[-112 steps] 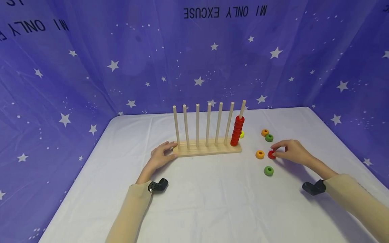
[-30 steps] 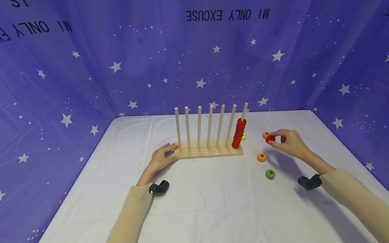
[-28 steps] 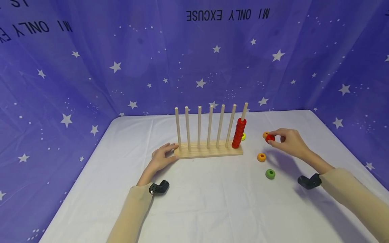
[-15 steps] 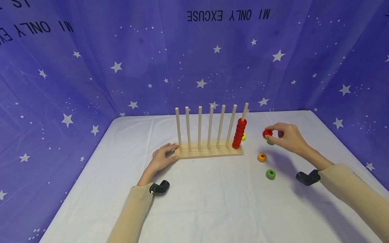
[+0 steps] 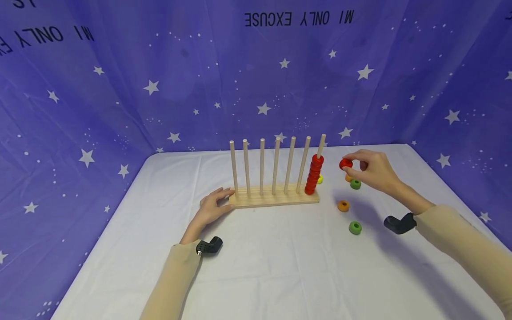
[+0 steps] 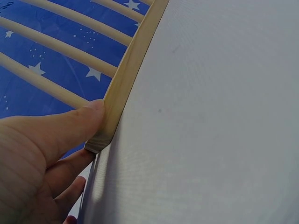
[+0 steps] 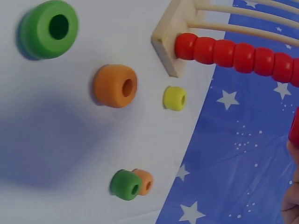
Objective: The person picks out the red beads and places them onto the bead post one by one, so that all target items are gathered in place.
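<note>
A wooden peg rack [image 5: 276, 202] with several upright pegs stands on the table. Its rightmost peg carries a stack of red beads [image 5: 313, 175], and a length of bare peg sticks out above them. My left hand [image 5: 212, 206] grips the rack's left end, thumb along the front edge and fingers round the end, as the left wrist view shows close up. Between thumb and fingers my right hand [image 5: 376, 171] pinches a single red bead [image 5: 346, 164], raised to the right of the stack. Only a sliver of that bead [image 7: 294, 130] enters the right wrist view.
Right of the rack lie loose beads: an orange bead [image 5: 343, 206], a green bead [image 5: 355, 227], another green bead [image 5: 355, 184] and a second orange bead [image 7: 144, 182] beside it. A yellow bead [image 7: 175, 98] sits just behind the rack's right end. A starry purple curtain [image 5: 256, 80] surrounds the table.
My right hand has picked the red bead up from the table and carried it up and leftward, past the far green and orange beads. My left hand has stayed on the rack.
</note>
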{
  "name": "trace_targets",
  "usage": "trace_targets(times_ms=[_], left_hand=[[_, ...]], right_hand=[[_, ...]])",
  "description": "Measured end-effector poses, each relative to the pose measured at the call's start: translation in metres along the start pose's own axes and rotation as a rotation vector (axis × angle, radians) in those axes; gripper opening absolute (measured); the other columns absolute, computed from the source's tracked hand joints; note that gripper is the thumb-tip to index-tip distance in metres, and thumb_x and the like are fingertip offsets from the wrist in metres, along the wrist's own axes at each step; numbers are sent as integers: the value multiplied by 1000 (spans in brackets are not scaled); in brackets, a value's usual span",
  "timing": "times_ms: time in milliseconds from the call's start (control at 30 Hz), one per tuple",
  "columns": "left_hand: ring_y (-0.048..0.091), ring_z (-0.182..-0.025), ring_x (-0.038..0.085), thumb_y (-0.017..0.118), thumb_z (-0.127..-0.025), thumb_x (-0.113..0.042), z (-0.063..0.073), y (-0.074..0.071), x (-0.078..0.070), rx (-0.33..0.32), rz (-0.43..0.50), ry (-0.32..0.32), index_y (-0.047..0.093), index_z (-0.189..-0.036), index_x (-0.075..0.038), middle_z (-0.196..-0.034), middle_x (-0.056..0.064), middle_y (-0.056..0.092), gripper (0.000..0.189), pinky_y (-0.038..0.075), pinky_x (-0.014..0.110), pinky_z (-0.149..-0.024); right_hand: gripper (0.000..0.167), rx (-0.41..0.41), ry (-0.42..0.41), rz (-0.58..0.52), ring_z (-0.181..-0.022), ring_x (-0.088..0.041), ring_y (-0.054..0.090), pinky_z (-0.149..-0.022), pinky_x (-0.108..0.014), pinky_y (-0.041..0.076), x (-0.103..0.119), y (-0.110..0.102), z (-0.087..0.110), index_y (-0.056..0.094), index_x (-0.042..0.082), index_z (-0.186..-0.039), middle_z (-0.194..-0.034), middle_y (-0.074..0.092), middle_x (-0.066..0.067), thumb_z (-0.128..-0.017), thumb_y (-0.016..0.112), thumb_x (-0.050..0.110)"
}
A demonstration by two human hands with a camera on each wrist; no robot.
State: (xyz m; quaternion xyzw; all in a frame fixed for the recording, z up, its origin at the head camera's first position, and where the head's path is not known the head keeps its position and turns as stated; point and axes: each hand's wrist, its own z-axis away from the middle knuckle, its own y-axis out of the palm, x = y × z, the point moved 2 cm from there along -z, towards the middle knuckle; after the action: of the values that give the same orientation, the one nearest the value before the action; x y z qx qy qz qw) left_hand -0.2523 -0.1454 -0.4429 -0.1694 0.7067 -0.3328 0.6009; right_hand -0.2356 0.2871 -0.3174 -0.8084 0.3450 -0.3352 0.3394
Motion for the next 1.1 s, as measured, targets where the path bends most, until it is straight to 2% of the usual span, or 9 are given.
trace_targets(times_ms=[333, 500, 733, 1100], left_hand=[[29, -141, 35, 68, -84, -22, 1, -1, -2, 5, -4, 4, 56, -129, -11, -143, 11, 47, 48, 13, 61, -109], [30, -141, 36, 68, -84, -21, 1, -1, -2, 0, -9, 9, 56, -129, -10, -143, 12, 48, 48, 14, 61, -109], [30, -141, 35, 69, -84, -21, 0, 0, -1, 0, -8, 8, 56, -129, -11, -143, 11, 48, 48, 14, 60, -109], [29, -141, 35, 68, -84, -21, 0, 0, -1, 3, 7, 3, 56, -129, -10, -144, 11, 47, 48, 12, 60, -109]], right_hand=[[26, -30, -22, 25, -54, -2, 32, -47, -19, 28, 9, -5, -13, 71, 2, -98, -70, 57, -4, -73, 74, 8], [26, -46, -35, 25, -54, -2, 32, -48, -19, 28, 15, -7, -19, 71, 2, -98, -73, 60, -6, -73, 74, 7], [25, -95, -100, 5, -53, 0, 31, -49, -18, 27, 22, -11, -28, 71, 1, -96, -74, 61, -8, -72, 74, 4], [28, -118, -104, -21, -54, -3, 31, -50, -16, 26, 34, -17, -39, 71, 1, -101, -74, 59, -7, -73, 74, 3]])
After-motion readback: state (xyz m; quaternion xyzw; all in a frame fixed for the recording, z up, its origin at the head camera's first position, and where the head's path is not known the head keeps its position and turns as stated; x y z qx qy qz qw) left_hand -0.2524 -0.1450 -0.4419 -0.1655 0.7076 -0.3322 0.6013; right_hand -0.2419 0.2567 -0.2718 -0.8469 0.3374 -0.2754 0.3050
